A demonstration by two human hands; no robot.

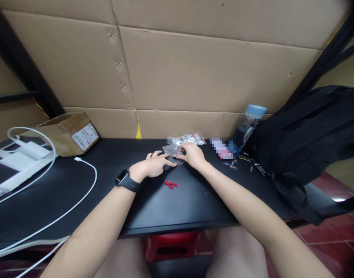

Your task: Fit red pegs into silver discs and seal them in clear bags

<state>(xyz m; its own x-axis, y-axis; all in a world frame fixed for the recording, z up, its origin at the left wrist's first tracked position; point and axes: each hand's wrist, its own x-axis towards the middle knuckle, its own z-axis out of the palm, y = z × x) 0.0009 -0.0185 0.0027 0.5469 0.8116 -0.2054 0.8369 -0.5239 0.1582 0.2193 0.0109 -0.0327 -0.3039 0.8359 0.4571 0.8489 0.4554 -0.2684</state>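
Observation:
A small clear plastic bag (169,149) lies on the black table between my hands, with a bit of red and white visible at it. My left hand (155,166), with a black watch on the wrist, rests at the bag's near left side, fingers stretched out and apart. From the right, my right hand (193,155) pinches the bag with thumb and forefinger; exactly what lies under the fingertips is too small to make out. Two small red cord loops (171,185) lie nearer to me. Behind the hands is a pile of clear bags (188,139) with red bits inside.
An open cardboard box (69,133), a white charger (26,154) and white cables (94,177) occupy the left. On the right stand a blue-capped bottle (248,127) and a black backpack (304,131), with keys (251,166) beside them. A cardboard wall (194,69) closes the back.

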